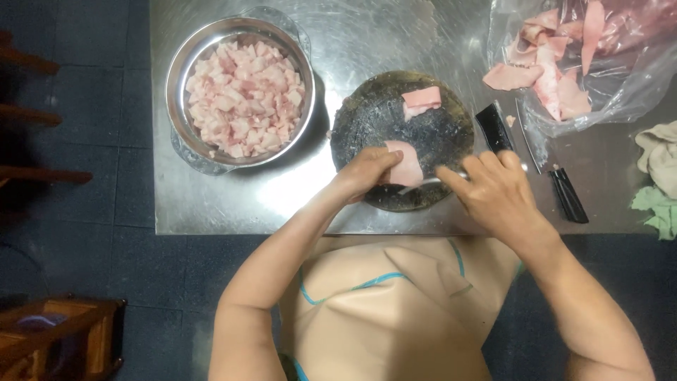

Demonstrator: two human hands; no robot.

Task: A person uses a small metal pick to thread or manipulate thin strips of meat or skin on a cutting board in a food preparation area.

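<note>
A round dark cutting board [381, 116] lies on a steel table [367, 35]. My left hand [367, 171] presses down a pink slab of raw meat [407, 164] at the board's near edge. Gripping a knife [430, 182], my right hand [493, 190] holds the blade against that slab. Another pink meat piece [421, 100] rests at the far side of the board. Left of the board stands a steel bowl [185, 70] filled with several small pink meat cubes [243, 99].
A clear plastic bag [635, 77] with several meat slices [546, 60] lies at the far right. Two black-handled knives [568, 194] lie right of the board. Cloths [659, 152] sit at the right edge. A beige apron [381, 310] covers my front; wooden furniture [56, 335] stands lower left.
</note>
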